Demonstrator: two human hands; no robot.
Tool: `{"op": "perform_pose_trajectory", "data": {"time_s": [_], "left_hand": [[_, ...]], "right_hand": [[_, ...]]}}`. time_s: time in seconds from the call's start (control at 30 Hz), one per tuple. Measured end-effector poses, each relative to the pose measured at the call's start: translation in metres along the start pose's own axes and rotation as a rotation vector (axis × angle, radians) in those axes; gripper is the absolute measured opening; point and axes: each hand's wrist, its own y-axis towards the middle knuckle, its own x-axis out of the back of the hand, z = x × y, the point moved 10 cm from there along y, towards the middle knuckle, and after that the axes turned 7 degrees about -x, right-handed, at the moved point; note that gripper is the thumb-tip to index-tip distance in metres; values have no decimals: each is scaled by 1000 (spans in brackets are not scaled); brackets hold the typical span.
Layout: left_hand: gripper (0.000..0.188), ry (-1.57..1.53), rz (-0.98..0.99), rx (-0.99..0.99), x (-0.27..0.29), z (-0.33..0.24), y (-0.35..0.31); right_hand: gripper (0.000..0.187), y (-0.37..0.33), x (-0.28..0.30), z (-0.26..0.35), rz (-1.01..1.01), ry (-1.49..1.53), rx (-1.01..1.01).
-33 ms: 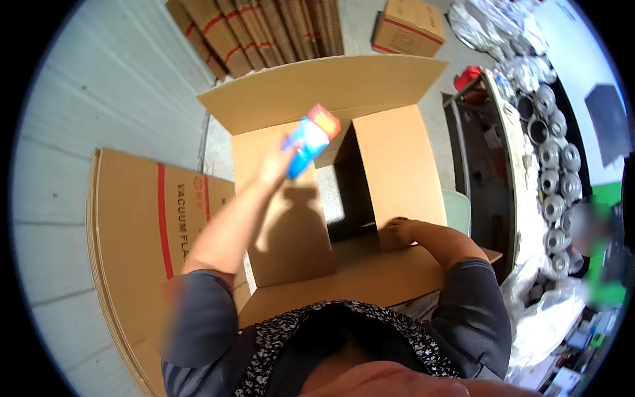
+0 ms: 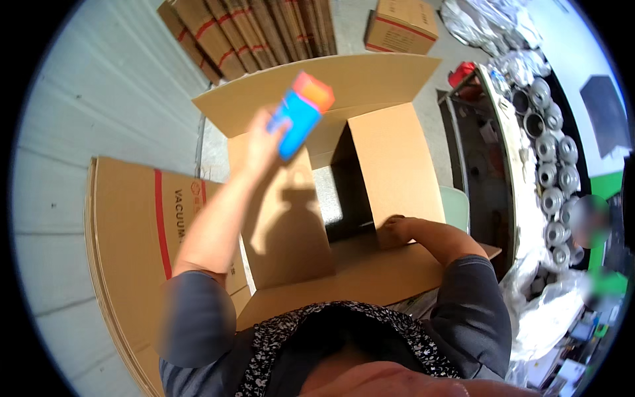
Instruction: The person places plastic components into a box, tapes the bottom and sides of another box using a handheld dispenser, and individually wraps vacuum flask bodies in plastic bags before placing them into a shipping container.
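A large cardboard carton point(image 2: 284, 248) stands before me, its left and right flaps folded inward and its far flap point(image 2: 317, 79) raised. Through the gap between the side flaps a dark inside and a pale speckled patch show. Above the left flap, my left hand point(image 2: 264, 135) is closed around a blue block-like object with an orange-red end point(image 2: 303, 119); blur hides its exact kind. At the near corner of the right flap point(image 2: 397, 165) my right hand point(image 2: 399, 231) rests with fingers curled on the cardboard edge.
Flattened cartons lean at the left point(image 2: 132, 225) and stand in a row at the back point(image 2: 251, 33). A closed carton point(image 2: 403, 26) sits at the back right. Along the right runs a workbench point(image 2: 512, 152) bearing several metal cylinders point(image 2: 549, 175) and plastic wrapping point(image 2: 542, 324).
My left hand has moved farther away from me and slightly left with the blue object. My right hand stays at the flap corner. The whole view has shifted slightly.
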Motion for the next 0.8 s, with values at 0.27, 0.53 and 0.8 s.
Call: {"op": "perform_pose_trajectory", "data": {"time_s": [0.27,0.53,0.8], "left_hand": [[40,147,-113,-168,119,-23,113],[51,136,253,203,38,60,-17],[36,123,476,326,-20,52,-57]], "right_hand": [[68,-191,187,111,35,634,-44],[46,-246,223,143,-764,254,-83],[51,-62,263,-2,-1085,204,-292]]}}
